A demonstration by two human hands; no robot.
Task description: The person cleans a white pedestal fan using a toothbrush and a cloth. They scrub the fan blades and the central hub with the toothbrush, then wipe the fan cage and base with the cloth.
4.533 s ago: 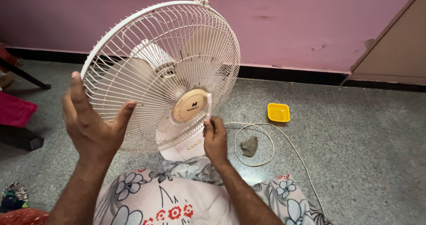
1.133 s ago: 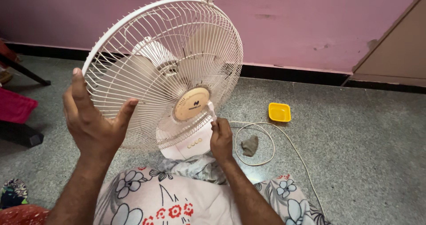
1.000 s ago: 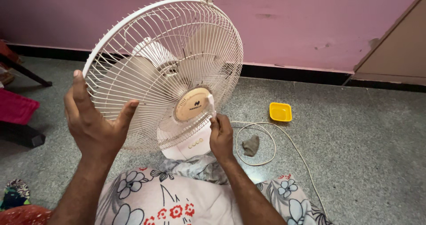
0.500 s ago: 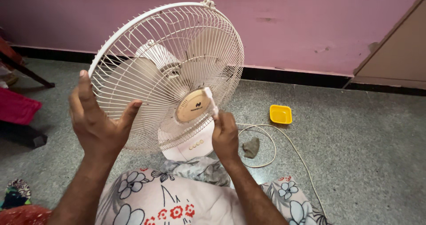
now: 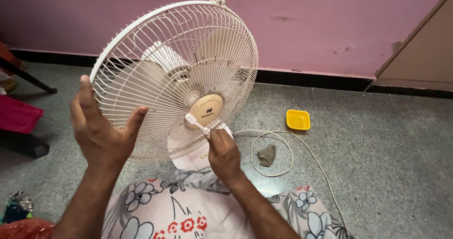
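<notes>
A white table fan (image 5: 179, 74) with a wire grille and a beige round centre cap (image 5: 207, 108) stands on the floor in front of me, tilted toward me. My left hand (image 5: 101, 133) grips the grille's left rim, thumb on the wires. My right hand (image 5: 222, 154) holds a small white brush (image 5: 196, 124) whose head presses on the grille just left of and below the centre cap. The fan's white base with its buttons is mostly hidden behind my right hand.
The fan's white cord (image 5: 283, 149) loops on the grey speckled floor at right, with a small grey rag (image 5: 266, 155) inside the loop and a yellow square dish (image 5: 297, 119) beyond. A pink wall (image 5: 330, 22) runs behind. Dark furniture legs and red cloth (image 5: 16, 116) sit left. Floral cloth (image 5: 188, 210) covers my lap.
My right hand has shifted left and down, swinging the brush from the right of the centre cap to its lower left. My left hand keeps its grip on the rim.
</notes>
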